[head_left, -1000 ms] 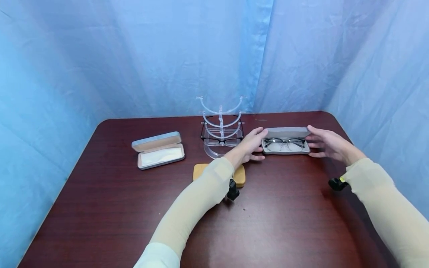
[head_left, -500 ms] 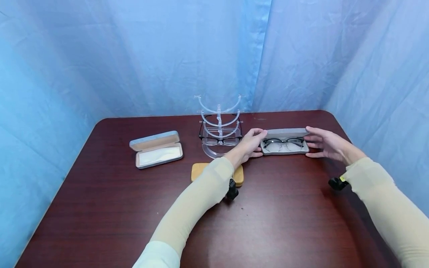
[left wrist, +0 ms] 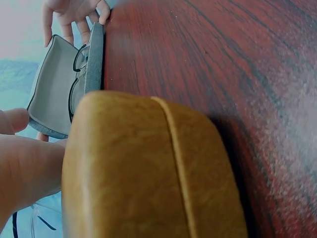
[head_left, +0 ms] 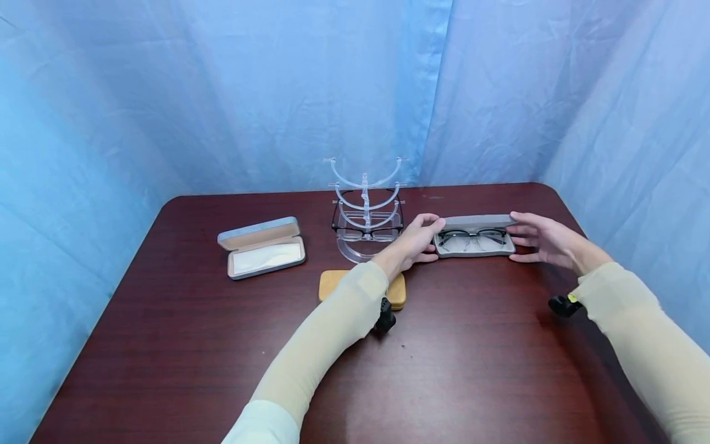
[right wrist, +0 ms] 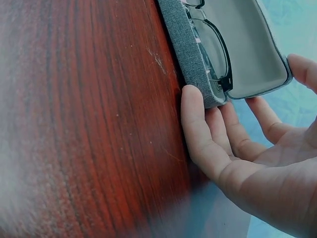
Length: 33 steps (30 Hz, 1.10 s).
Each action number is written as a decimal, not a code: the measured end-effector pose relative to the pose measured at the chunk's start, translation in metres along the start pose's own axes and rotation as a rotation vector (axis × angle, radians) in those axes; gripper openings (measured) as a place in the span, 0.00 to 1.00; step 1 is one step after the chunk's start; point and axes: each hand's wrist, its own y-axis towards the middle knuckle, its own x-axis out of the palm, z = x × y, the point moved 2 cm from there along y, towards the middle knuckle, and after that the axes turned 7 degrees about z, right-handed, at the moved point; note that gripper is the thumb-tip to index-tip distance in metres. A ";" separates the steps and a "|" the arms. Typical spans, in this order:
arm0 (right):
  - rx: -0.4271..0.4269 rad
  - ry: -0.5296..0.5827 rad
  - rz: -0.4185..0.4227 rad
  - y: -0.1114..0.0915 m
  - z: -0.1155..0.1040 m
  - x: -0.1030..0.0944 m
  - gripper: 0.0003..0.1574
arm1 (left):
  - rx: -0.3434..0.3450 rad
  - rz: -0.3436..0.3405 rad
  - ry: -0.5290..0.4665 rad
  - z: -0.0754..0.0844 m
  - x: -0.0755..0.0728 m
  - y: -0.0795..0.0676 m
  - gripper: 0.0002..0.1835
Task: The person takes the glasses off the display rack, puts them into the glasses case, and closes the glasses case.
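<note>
A grey eyeglass case (head_left: pixel 478 220) stands open at the right of the table, its lid raised at the back. Black-browed eyeglasses (head_left: pixel 471 234) lie folded in its base. My left hand (head_left: pixel 415 242) holds the case's left end, thumb at the lid's corner and fingers low by the base. At the opposite end my right hand (head_left: pixel 548 240) holds it likewise. In the right wrist view, the right thumb touches the lid's corner while the fingers curl along the end of the fabric-covered base (right wrist: pixel 185 54).
A closed tan case (head_left: pixel 397 292) lies under my left forearm. Behind it stands a clear display rack (head_left: pixel 366 203) bearing dark-framed glasses (head_left: pixel 367 234) on its low tier. Further left, another grey case (head_left: pixel 258 234) sits open with a white cloth (head_left: pixel 267 259) inside. Blue curtains surround the table.
The lid of the right-hand grey case has tipped slightly forward, with both hands staying at its ends. The other things have not moved.
</note>
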 end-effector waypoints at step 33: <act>-0.017 0.042 -0.068 -0.002 0.005 -0.005 0.45 | 0.022 0.034 -0.004 -0.003 0.000 0.000 0.14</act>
